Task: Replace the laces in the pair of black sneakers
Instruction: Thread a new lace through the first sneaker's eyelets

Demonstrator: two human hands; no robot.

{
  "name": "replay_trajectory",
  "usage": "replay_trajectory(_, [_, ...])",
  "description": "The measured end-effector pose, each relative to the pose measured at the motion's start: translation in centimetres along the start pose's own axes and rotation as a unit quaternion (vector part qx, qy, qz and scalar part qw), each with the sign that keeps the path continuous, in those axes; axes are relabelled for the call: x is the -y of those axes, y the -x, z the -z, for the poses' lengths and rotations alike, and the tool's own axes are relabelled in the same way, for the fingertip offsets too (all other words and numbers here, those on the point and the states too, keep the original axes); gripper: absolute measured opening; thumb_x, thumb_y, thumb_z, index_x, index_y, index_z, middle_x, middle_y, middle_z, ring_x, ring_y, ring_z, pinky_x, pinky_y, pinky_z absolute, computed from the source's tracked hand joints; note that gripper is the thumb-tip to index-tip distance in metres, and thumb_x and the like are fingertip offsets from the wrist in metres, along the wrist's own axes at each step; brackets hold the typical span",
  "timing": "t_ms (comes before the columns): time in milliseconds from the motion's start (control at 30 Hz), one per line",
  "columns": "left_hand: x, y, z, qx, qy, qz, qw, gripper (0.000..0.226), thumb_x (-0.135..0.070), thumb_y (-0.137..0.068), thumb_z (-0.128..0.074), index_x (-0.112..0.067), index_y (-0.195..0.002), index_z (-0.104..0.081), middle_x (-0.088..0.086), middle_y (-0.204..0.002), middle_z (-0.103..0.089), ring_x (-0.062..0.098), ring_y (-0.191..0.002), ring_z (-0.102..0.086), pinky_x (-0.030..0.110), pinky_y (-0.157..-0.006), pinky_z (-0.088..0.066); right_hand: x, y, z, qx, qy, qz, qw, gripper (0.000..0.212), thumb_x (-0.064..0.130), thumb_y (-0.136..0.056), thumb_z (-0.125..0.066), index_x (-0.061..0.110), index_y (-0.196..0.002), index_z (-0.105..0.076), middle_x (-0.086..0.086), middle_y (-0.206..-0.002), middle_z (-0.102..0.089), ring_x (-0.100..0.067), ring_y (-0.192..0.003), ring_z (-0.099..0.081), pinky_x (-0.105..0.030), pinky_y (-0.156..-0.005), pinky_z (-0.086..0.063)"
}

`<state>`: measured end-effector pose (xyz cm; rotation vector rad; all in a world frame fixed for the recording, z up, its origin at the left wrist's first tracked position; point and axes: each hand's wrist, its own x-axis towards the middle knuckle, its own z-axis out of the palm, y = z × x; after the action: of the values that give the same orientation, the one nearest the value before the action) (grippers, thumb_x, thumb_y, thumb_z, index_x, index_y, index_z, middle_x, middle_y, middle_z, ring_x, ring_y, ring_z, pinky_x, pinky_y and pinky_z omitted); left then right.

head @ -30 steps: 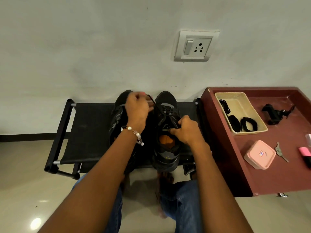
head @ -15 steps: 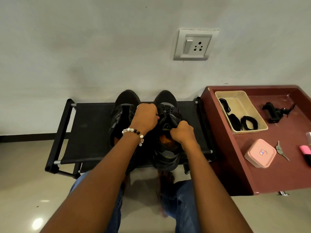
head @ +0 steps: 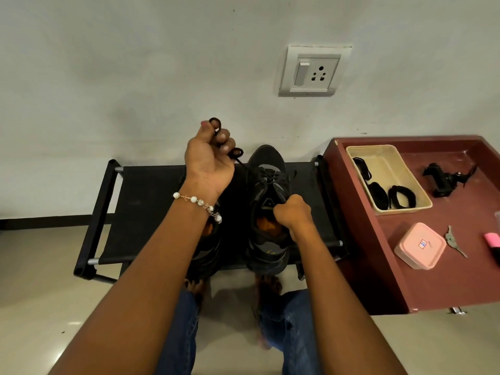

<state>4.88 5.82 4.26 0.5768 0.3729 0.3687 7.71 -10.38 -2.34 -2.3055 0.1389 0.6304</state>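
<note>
Two black sneakers stand side by side on a low black rack [head: 146, 201]. The right sneaker [head: 267, 182] shows its orange insole and laced front. The left sneaker [head: 208, 250] is mostly hidden under my left forearm. My left hand [head: 209, 155] is raised above the rack, its fingers curled round a black lace [head: 234, 154] that runs taut down to the right sneaker's eyelets. My right hand [head: 290, 212] grips the tongue at the right sneaker's opening.
A maroon table [head: 443, 277] stands to the right. On it are a beige tray [head: 384, 155] with black laces [head: 400, 200], a pink box [head: 419, 244], a key [head: 453, 240] and a black gadget [head: 443, 178]. A wall socket [head: 315, 70] sits above. My bare feet rest under the rack.
My left hand has lifted up and to the left, drawing the black lace out of the right sneaker. My right hand has stayed at the sneaker's tongue.
</note>
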Motion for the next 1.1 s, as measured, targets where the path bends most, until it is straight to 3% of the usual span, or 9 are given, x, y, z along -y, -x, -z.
replay_trajectory(133, [1.9, -0.1, 0.8, -0.028, -0.311, -0.071, 0.947, 0.017, -0.025, -0.098, -0.054, -0.018, -0.083, -0.059, -0.006, -0.065, -0.051, 0.008, -0.05, -0.042, 0.025, -0.058, -0.041, 0.0, -0.1, -0.1, -0.001, -0.001, -0.002, 1.0, 0.004, 0.012, -0.086, -0.055, 0.009, -0.089, -0.054, -0.015, -0.106, -0.06, -0.035, -0.1, -0.059, -0.043, -0.088, -0.053])
replay_trajectory(267, [3.2, -0.7, 2.1, 0.094, -0.78, -0.138, 0.603, 0.025, -0.028, -0.088, -0.069, -0.014, -0.109, -0.071, 0.0, -0.098, -0.069, 0.014, -0.089, -0.063, 0.023, -0.086, -0.048, 0.0, -0.1, -0.1, -0.002, 0.0, -0.005, 1.0, 0.008, 0.012, -0.085, -0.055, 0.009, -0.092, -0.054, -0.015, -0.108, -0.059, -0.036, -0.101, -0.058, -0.043, -0.089, -0.053])
replay_trajectory(400, [3.3, -0.7, 2.2, 0.121, -0.882, -0.049, 0.453, 0.022, -0.03, -0.089, -0.068, -0.015, -0.102, -0.074, 0.009, -0.104, -0.068, 0.028, -0.096, -0.064, 0.044, -0.088, -0.053, 0.0, -0.2, -0.1, -0.002, -0.005, -0.01, 1.0, 0.011, 0.014, -0.086, -0.055, 0.01, -0.095, -0.051, -0.014, -0.108, -0.057, -0.035, -0.102, -0.058, -0.044, -0.09, -0.053])
replay_trajectory(500, [2.7, -0.9, 2.5, 0.083, -0.843, -0.067, 0.527, 0.02, -0.029, -0.091, -0.064, -0.012, -0.094, -0.074, 0.009, -0.093, -0.07, 0.025, -0.086, -0.065, 0.039, -0.083, -0.054, 0.0, -0.1, -0.2, -0.006, -0.011, -0.01, 1.0, 0.005, 0.014, -0.087, -0.054, 0.012, -0.086, -0.049, -0.011, -0.101, -0.054, -0.034, -0.101, -0.058, -0.042, -0.088, -0.052])
replay_trajectory(733, [0.5, -0.7, 1.2, -0.048, -0.176, -0.017, 0.983, 0.025, -0.01, -0.099, -0.045, -0.016, -0.077, -0.056, 0.007, -0.089, -0.071, 0.021, -0.075, -0.059, 0.029, -0.06, -0.043, 0.0, -0.1, -0.3, -0.011, -0.016, -0.011, 1.0, 0.004, 0.014, -0.089, -0.054, 0.012, -0.089, -0.051, -0.01, -0.099, -0.055, -0.033, -0.1, -0.059, -0.044, -0.09, -0.053])
replay_trajectory(833, [-0.2, -0.5, 1.0, -0.018, 0.047, 0.006, 0.999, 0.025, -0.017, -0.101, -0.04, -0.014, -0.079, -0.052, 0.004, -0.073, -0.063, 0.02, -0.067, -0.061, 0.04, -0.08, -0.054, 0.0, -0.1, -0.4, -0.012, -0.013, -0.009, 1.0, 0.004, 0.014, -0.089, -0.053, 0.011, -0.09, -0.051, -0.01, -0.098, -0.055, -0.033, -0.1, -0.059, -0.045, -0.092, -0.052])
replay_trajectory(933, [0.2, -0.1, 0.4, -0.027, 0.037, 0.024, 0.999, 0.028, -0.025, -0.1, -0.044, -0.016, -0.075, -0.05, -0.001, -0.063, -0.05, 0.013, -0.053, -0.043, 0.029, -0.06, -0.049, 0.1, -0.1, -0.4, -0.018, -0.01, -0.011, 1.0, 0.005, 0.015, -0.09, -0.053, 0.01, -0.091, -0.051, -0.01, -0.099, -0.055, -0.034, -0.102, -0.058, -0.044, -0.092, -0.051])
replay_trajectory(1033, [0.8, -0.1, 0.2, -0.064, -0.257, -0.022, 0.964, 0.022, -0.032, -0.097, -0.056, -0.016, -0.081, -0.051, -0.002, -0.065, -0.051, 0.013, -0.054, -0.043, 0.022, -0.048, -0.037, 0.1, -0.1, -0.4, -0.021, -0.012, -0.014, 1.0, 0.008, 0.015, -0.09, -0.052, 0.011, -0.083, -0.05, -0.008, -0.094, -0.053, -0.034, -0.102, -0.058, -0.044, -0.092, -0.051])
replay_trajectory(1100, [1.6, -0.2, 1.1, -0.027, -0.565, -0.113, 0.817, 0.021, -0.027, -0.089, -0.068, -0.014, -0.094, -0.053, -0.005, -0.075, -0.055, 0.009, -0.062, -0.05, 0.011, -0.053, -0.042, 0.1, -0.1, -0.4, -0.021, -0.014, -0.017, 1.0, 0.005, 0.015, -0.09, -0.052, 0.011, -0.087, -0.051, -0.01, -0.098, -0.055, -0.034, -0.102, -0.059, -0.043, -0.09, -0.052])
